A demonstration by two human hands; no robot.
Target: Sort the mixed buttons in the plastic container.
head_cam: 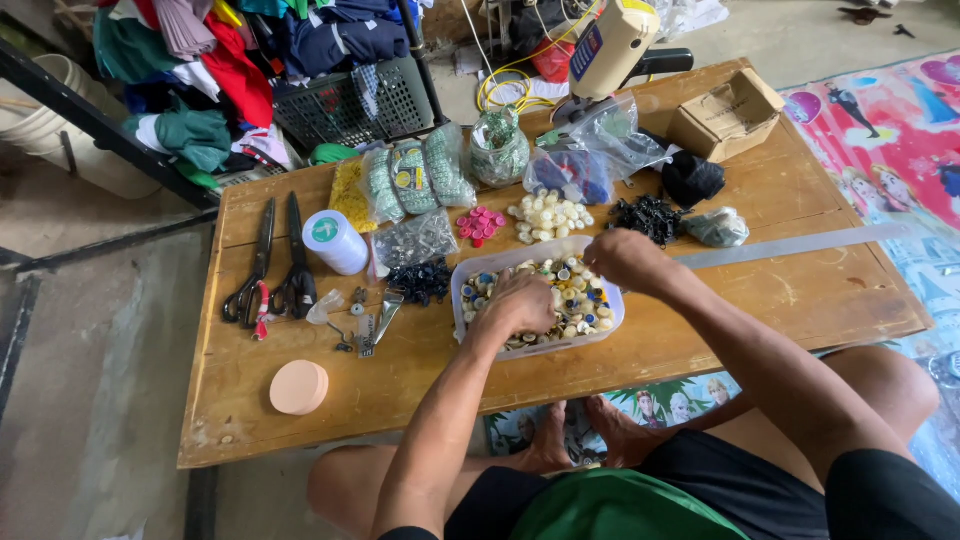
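A clear plastic tub (pixel 470 272) full of mixed buttons sits on the low wooden table (pixel 780 290) in front of me. My left hand (pixel 522 303) lies inside the tub, fingers curled down among the buttons. Over the tub's far right corner hovers my right hand (pixel 622 258), fingers bunched together; whether it pinches a button is hidden. Beyond the tub lie sorted heaps: pink buttons (pixel 481 223), cream buttons (pixel 548 216), black buttons (pixel 646 215) and a second black heap (pixel 420 281).
Two pairs of scissors (pixel 272 265), a white thread spool (pixel 335 241), a peach round lid (pixel 299 387), bags of buttons (pixel 410 180), a glass jar (pixel 499 148), a cardboard box (pixel 727 115) and a long metal ruler (pixel 790 245) share the table. Clothes pile behind.
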